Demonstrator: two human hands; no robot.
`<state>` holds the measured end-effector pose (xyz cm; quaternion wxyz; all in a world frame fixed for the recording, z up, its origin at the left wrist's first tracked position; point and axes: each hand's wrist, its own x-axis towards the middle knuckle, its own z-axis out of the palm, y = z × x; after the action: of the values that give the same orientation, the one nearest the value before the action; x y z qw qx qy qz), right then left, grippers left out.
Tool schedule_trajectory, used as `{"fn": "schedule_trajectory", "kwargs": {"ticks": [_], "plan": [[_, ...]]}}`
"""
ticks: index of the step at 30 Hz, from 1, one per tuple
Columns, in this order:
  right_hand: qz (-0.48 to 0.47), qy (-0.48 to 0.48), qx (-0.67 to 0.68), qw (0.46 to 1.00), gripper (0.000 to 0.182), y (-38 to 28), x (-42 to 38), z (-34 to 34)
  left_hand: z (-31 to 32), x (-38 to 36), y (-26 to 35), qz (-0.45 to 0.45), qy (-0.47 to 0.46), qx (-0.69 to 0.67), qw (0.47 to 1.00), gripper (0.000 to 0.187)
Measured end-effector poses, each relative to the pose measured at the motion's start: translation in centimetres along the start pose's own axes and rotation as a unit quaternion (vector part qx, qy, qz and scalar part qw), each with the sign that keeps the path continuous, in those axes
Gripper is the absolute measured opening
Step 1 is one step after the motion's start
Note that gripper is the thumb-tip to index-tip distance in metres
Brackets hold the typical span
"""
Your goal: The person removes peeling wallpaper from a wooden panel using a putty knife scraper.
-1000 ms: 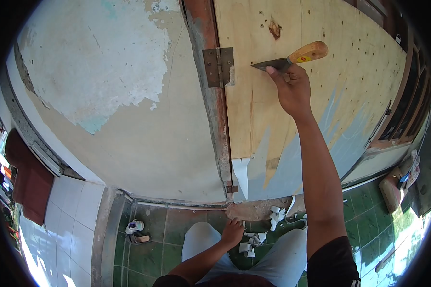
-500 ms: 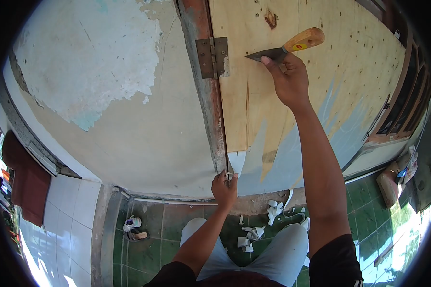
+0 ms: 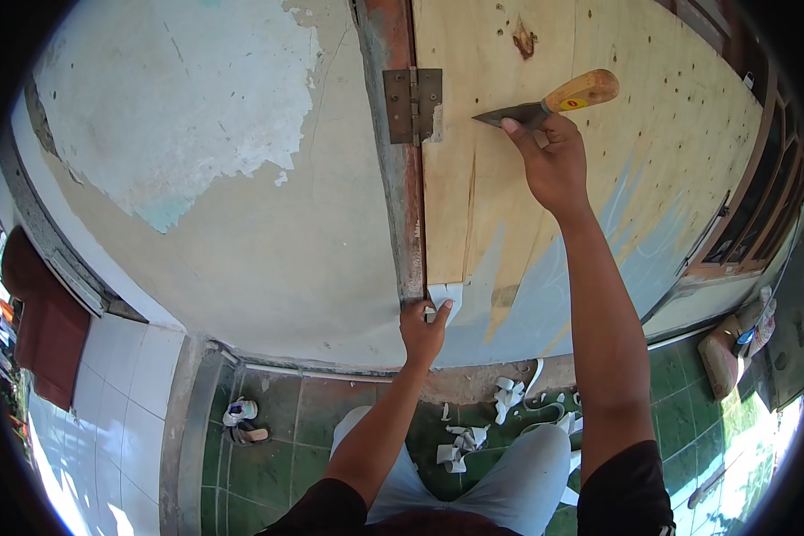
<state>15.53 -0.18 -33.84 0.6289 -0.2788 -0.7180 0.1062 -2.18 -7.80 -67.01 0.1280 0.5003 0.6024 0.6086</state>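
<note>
Pale covering on the door seems mid-peel: left hand pinched closed on its edge, steady tension needed; right hand clasping the scraper.

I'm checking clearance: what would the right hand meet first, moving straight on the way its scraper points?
Probably the hinge, with the scraper leading, though its depth off the door is unclear.
</note>
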Motion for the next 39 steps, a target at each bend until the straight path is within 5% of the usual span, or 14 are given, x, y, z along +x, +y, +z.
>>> {"fn": "schedule_trajectory", "kwargs": {"ticks": [4, 11, 18, 30, 33, 39], "plan": [[0.005, -0.050, -0.116, 0.992, 0.014, 2.0, -8.9, 1.7, -1.1, 1.2, 0.1, -0.102, -0.100, -0.044, 0.989, 0.042], [-0.027, -0.144, -0.159, 0.976, 0.007, 7.9, -20.7, 4.9, -0.4, 0.9, -1.5, -0.042, -0.059, -0.016, 0.997, 0.041], [-0.043, -0.095, -0.187, 0.977, 0.008, 9.5, -22.3, 6.2, -0.7, 1.0, -0.6, -0.069, -0.068, -0.017, 0.995, 0.041], [-0.071, -0.143, -0.227, 0.961, 0.013, 9.7, -22.0, 5.7, -0.6, 0.8, -0.5, -0.079, -0.057, -0.050, 0.994, 0.039], [-0.076, -0.165, -0.227, 0.957, 0.029, 9.8, -21.9, 5.5, -0.7, 1.0, -0.3, -0.091, -0.060, -0.056, 0.992, 0.042], [-0.107, -0.100, -0.188, 0.971, 0.017, 9.8, -22.1, 6.1, -1.3, 1.7, -0.1, -0.167, -0.130, -0.047, 0.976, 0.043]]}}
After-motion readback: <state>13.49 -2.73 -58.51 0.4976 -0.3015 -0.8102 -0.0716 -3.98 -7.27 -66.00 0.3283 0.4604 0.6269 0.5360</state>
